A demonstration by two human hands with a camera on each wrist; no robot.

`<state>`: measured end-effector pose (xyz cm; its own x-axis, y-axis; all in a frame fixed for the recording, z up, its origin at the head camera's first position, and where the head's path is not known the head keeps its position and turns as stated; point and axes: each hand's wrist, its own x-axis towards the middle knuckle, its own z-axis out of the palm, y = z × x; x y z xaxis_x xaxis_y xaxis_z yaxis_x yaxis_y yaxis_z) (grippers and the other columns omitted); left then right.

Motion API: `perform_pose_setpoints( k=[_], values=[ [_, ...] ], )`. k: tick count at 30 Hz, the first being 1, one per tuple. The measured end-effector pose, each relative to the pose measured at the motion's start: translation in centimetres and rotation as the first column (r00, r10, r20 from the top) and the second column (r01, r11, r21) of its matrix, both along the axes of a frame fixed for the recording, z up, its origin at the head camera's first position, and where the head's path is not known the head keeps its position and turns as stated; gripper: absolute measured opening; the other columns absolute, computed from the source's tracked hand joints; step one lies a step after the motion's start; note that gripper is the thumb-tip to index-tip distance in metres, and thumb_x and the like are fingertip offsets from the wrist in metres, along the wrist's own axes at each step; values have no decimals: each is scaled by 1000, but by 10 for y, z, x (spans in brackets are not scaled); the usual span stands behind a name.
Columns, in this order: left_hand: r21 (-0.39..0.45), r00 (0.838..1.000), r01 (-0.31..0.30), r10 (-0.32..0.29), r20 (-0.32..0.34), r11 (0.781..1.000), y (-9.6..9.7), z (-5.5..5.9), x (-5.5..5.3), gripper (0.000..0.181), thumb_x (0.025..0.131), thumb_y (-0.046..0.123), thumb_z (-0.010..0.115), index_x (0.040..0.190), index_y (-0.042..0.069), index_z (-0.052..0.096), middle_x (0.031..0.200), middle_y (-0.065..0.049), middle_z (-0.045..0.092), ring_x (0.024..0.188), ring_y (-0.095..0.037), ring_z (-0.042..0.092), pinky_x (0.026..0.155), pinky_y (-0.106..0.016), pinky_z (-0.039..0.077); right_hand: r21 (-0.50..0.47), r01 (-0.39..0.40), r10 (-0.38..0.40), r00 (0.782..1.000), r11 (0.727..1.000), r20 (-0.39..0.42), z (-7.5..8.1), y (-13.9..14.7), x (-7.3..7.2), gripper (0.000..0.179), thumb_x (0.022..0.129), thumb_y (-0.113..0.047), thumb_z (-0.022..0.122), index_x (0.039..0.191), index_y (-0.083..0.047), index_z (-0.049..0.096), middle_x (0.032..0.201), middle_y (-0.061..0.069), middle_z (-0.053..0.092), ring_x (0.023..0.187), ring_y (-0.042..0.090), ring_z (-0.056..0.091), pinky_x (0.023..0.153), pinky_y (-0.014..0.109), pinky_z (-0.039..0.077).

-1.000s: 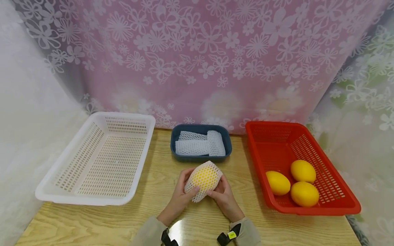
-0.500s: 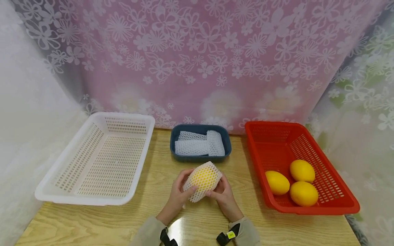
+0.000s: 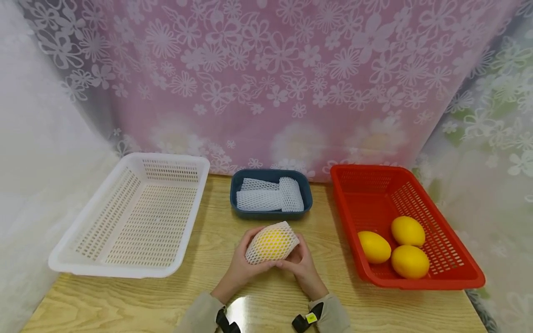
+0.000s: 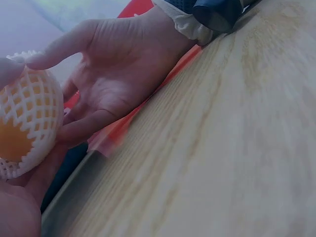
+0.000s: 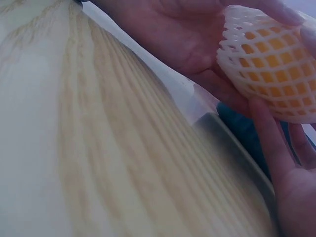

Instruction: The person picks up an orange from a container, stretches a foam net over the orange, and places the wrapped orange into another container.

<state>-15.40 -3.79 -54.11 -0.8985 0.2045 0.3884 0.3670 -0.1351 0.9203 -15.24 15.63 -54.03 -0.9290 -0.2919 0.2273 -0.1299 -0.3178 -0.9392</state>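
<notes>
A yellow oval fruit (image 3: 271,245) wears a white foam net sleeve (image 4: 47,103) and is held between both hands above the table, in front of the blue bin. My left hand (image 3: 240,266) grips its left side, thumb along the lower edge. From the right, my right hand (image 3: 303,266) holds the other end, its thumb tip close to the left thumb. The left wrist view shows bare fruit skin (image 4: 14,140) at one sleeve opening. In the right wrist view the netting (image 5: 279,64) covers the visible fruit, with right-hand fingers (image 5: 269,133) against its underside.
A dark blue bin (image 3: 270,215) with several white foam net sleeves (image 3: 259,200) stands at the back middle. To the left is a white slotted basket (image 3: 118,272) with nothing in it. A red basket (image 3: 420,283) at right holds 3 yellow fruits (image 3: 410,262).
The netted fruit has turned to lie flatter in the hands. My left thumb has slid from its front face down to the lower edge, near the right thumb.
</notes>
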Motion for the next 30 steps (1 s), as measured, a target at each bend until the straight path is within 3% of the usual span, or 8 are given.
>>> perform_pose_setpoints(
  k=[6, 11, 14, 18, 21, 25, 28, 30],
  values=[
    [-3, 999, -12, 12, 33, 1000, -3, 3, 1, 80, 72, 1, 87, 141, 10, 48, 135, -11, 55, 121, -20, 52, 100, -28, 41, -35, -48, 47, 999, 998, -24, 2, -2, -1, 72, 84, 3, 74, 143, 4, 32, 139, 13, 46, 123, 19, 51, 99, 30, 46],
    [-107, 994, -8, 20, 109, 994, -7, 11, 6, 80, 72, 12, 90, 141, 17, 49, 136, -2, 56, 123, -20, 52, 102, -32, 39, -30, -92, 93, 995, 995, 45, 5, -2, 1, 90, 83, 2, 74, 153, 1, 18, 148, 13, 36, 130, 18, 45, 103, 30, 43],
    [-144, 983, 70, -43, 178, 987, -13, 21, 10, 82, 74, 18, 90, 143, 20, 46, 139, 2, 52, 124, -19, 50, 102, -33, 40, -39, -118, 121, 990, 992, 69, 6, 0, 3, 90, 82, 1, 75, 153, -1, 21, 146, 11, 39, 128, 17, 47, 103, 30, 44],
    [-108, 955, 226, -198, 223, 968, -21, 43, 11, 75, 86, 15, 79, 148, 13, 37, 145, -10, 44, 124, -29, 51, 94, -37, 49, -90, -167, 172, 983, 982, 55, 6, 4, 5, 75, 82, 2, 72, 146, -6, 34, 136, 6, 48, 121, 16, 51, 101, 30, 44],
    [-152, 947, 263, -224, 231, 953, -25, 62, 9, 68, 92, 21, 71, 148, 12, 34, 144, -18, 44, 119, -34, 55, 87, -39, 53, -136, -212, 218, 975, 968, 35, 5, 7, 6, 68, 80, 4, 70, 140, -11, 41, 131, 4, 53, 117, 15, 54, 99, 29, 46],
    [-337, 949, 268, -187, 254, 902, -23, 80, 6, 76, 88, 37, 74, 150, 20, 33, 142, -15, 47, 112, -28, 58, 85, -38, 52, -176, -286, 290, 957, 942, -4, 5, 8, 7, 74, 76, 10, 69, 141, -10, 42, 131, 5, 54, 117, 17, 55, 97, 31, 48],
    [-426, 936, 323, -220, 274, 845, -19, 84, 5, 85, 83, 40, 79, 151, 22, 32, 140, -9, 48, 111, -23, 56, 87, -37, 50, -186, -340, 341, 940, 922, -29, 4, 8, 6, 82, 74, 14, 70, 147, -9, 39, 134, 6, 53, 118, 18, 53, 97, 33, 48],
    [-437, 925, 358, -249, 288, 825, -17, 83, 5, 86, 80, 38, 82, 150, 22, 35, 135, -6, 51, 109, -21, 56, 87, -36, 50, -181, -363, 361, 931, 914, -41, 4, 8, 5, 85, 73, 14, 71, 149, -7, 38, 135, 7, 52, 118, 19, 53, 97, 33, 48]
  ],
)
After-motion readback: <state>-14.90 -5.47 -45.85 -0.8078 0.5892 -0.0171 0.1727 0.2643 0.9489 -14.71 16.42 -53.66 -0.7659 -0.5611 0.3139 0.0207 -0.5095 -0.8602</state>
